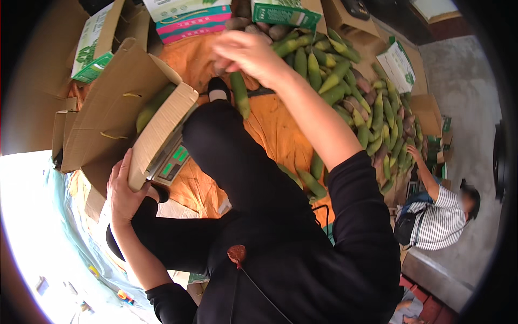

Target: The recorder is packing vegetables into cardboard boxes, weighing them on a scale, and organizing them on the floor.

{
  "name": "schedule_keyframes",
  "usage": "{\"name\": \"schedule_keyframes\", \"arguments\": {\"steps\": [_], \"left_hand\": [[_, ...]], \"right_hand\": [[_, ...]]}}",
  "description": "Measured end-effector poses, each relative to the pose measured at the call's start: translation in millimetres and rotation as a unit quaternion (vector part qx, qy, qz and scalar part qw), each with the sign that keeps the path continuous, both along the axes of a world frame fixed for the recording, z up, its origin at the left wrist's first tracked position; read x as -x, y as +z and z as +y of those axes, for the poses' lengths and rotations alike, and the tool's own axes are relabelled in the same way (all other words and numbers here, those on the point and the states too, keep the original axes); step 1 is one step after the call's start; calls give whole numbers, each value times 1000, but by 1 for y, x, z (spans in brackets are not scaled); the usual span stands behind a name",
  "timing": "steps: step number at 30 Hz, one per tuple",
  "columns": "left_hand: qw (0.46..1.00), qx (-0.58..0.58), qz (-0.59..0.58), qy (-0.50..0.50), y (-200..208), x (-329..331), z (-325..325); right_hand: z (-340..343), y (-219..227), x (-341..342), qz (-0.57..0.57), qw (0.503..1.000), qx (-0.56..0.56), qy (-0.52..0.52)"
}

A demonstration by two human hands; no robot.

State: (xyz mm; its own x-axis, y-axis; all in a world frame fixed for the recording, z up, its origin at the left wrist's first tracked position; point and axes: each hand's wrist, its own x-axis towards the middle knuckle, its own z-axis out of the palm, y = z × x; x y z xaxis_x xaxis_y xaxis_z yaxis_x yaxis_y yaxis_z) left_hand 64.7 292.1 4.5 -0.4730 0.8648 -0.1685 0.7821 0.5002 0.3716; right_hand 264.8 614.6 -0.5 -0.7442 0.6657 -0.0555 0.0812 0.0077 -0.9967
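Observation:
My left hand [123, 189] grips the near lower corner of an open cardboard box [162, 127], its fingers wrapped round the edge. A long green vegetable [154, 108] lies inside, partly hidden by the box wall. Under the box is a weighing scale [172, 162] with lit green displays. My right hand [245, 54] reaches out over the orange sheet, fingers stretched to the left and slightly blurred, with nothing visible in them. Just below it, by my foot, lies a single long green vegetable [239, 96]. A large pile of the same green vegetables [334, 75] spreads to its right.
Printed cartons, one white and green [91, 48] and one pink and teal [194, 24], stand at the far side. An orange sheet [275, 127] covers the floor. Another person [440, 216] in a striped shirt reaches toward the pile from the right. A cord hangs near my chest.

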Motion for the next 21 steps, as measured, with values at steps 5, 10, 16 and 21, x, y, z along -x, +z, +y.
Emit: {"name": "schedule_keyframes", "arguments": {"steps": [5,10,16,21], "left_hand": [[1000,-9,3,-14,-6,-1,-2],[1000,-12,5,9,-12,-9,4],[1000,3,12,21,-15,-9,3],[999,2,21,42,-13,-10,-4]], "right_hand": [[21,-160,-142,-270,952,-121,-83],[-41,-296,-276,-529,803,-246,119],[-128,-343,-346,-639,758,-79,104],[-163,-322,-334,-681,727,-4,80]]}}
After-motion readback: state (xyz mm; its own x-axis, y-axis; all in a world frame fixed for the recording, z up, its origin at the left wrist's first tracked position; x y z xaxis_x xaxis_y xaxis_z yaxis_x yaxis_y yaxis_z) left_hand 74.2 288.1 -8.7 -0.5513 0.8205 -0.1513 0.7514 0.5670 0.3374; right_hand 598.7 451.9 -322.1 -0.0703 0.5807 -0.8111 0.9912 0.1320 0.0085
